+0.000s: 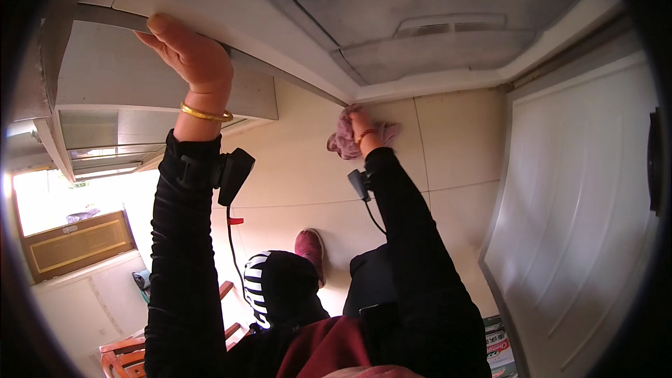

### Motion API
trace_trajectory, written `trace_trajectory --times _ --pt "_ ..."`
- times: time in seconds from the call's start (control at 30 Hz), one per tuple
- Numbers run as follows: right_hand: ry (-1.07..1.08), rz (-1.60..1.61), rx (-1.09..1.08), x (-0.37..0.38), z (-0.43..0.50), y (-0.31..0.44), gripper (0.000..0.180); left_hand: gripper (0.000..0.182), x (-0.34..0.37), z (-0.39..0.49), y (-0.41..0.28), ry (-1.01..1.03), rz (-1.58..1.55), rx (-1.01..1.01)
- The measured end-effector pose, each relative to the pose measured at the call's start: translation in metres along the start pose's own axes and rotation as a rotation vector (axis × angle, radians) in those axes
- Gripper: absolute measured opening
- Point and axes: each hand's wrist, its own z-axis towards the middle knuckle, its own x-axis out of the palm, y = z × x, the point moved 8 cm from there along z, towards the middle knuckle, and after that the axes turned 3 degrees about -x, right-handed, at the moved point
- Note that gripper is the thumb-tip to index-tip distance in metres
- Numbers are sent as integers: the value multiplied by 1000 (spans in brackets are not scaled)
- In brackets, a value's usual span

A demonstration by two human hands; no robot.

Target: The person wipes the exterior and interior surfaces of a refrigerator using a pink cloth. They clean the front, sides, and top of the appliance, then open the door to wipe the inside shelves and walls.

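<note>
My left hand [191, 55], with a gold bangle at its wrist, rests against the edge of a pale panel [236, 26] at the upper left; it holds no loose object that I can see. Low down near the panel's bottom corner, my right hand [359, 121] grips a mauve cloth [346, 134], whose folds hang out on both sides of the wrist. The fingers of that hand are partly hidden by the cloth. Above it is a grey, stained recessed surface [420, 37] with a pale rim.
An open white ribbed door [567, 210] stands at the right over the tiled floor [294, 168]. A printed box [499, 344] lies at the lower right. Wooden furniture [123, 357] is at the lower left, near a brown panel [79, 247]. My shoe [310, 252] is below.
</note>
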Motion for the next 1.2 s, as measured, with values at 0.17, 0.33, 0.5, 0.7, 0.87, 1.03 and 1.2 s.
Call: trace_trajectory --times 0.17,0.33,0.5,0.7,0.87,1.03,1.2 --pt "-144 816 286 -106 23 -100 29 34 3 0 -2 -1 40 6" --pt "-345 430 98 -91 28 -54 32 34 3 -5 3 -54 -78 -84" --pt "-61 492 319 31 8 -19 43 37 7 -7 -5 -12 -42 -45" --pt "-104 731 239 9 28 -68 28 38 7 -7 -7 -70 -209 -86" --pt "-252 1337 480 -106 34 -128 14 42 9 -7 -7 -8 -141 -75" --pt "-525 1302 209 -182 34 -102 22 46 6 -8 -7 -50 -134 -38" --pt "-321 372 228 -58 31 -51 50 56 7 -8 1 -39 -200 -159"
